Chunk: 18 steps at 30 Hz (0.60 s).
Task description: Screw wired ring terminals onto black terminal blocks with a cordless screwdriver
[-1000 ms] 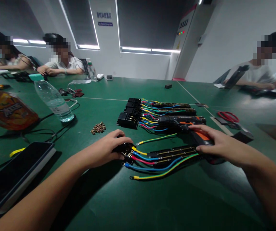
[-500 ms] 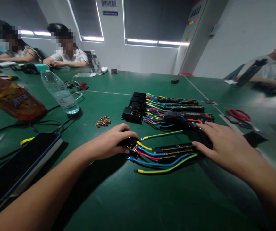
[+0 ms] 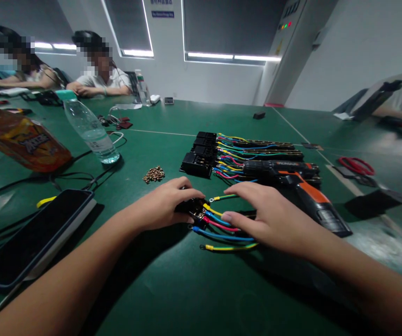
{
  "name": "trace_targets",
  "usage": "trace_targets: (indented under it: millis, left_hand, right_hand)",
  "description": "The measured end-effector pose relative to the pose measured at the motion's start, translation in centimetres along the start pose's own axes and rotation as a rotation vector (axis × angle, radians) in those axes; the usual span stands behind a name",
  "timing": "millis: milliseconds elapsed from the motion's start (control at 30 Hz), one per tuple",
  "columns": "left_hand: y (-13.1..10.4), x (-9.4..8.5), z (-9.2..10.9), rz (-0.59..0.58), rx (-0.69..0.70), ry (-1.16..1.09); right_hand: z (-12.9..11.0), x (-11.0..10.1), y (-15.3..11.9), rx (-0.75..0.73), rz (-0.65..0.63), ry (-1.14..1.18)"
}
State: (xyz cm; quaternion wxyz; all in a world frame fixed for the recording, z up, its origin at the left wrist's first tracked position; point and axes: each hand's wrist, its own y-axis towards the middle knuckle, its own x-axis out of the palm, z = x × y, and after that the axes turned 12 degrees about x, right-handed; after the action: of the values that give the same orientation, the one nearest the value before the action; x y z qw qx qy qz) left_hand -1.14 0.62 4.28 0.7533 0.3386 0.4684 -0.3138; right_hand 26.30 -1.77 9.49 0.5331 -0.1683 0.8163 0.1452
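Observation:
My left hand [image 3: 167, 203] grips a black terminal block [image 3: 198, 215] by its left end. Yellow, blue and red wires run from the block toward the right. Above these wires hovers my right hand [image 3: 262, 212], thumb and fingers apart, holding nothing. Under it lie a loose blue wire [image 3: 222, 236] and a yellow-green wire [image 3: 229, 248]. Another yellow-green wire [image 3: 223, 198] lies just behind the block. An orange and black power screwdriver [image 3: 313, 193] rests on the table to the right of my right hand.
Several wired black blocks [image 3: 198, 163] lie behind the hands, left of the screwdriver. A pile of brass screws [image 3: 153, 174], a water bottle [image 3: 94, 135], an orange drink bottle [image 3: 24, 140] and a phone [image 3: 32, 233] are on the left. Red cable [image 3: 356, 165] lies right.
My right hand has left the screwdriver and moved left over the wires. The screwdriver now lies alone. My left hand keeps its grip on the block.

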Motion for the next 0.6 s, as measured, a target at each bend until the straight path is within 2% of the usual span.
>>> trace_targets:
  millis: [133, 333, 500, 600]
  left_hand:
    - [0.0, -0.1, 0.0, -0.001, -0.019, 0.014]
    - [0.1, -0.4, 0.3, -0.012, -0.002, 0.082]
    - [0.1, -0.7, 0.6, -0.063, -0.004, 0.17]
    - [0.0, -0.8, 0.7, -0.085, 0.002, 0.225]
  right_hand:
    - [0.3, 1.1, 1.5, -0.003, -0.04, -0.009]
    - [1.3, 3.0, 1.8, -0.215, -0.097, -0.163]
    - [1.5, 3.7, 1.5, -0.244, -0.193, -0.209]
    - [1.3, 4.2, 1.5, -0.233, -0.189, -0.287]
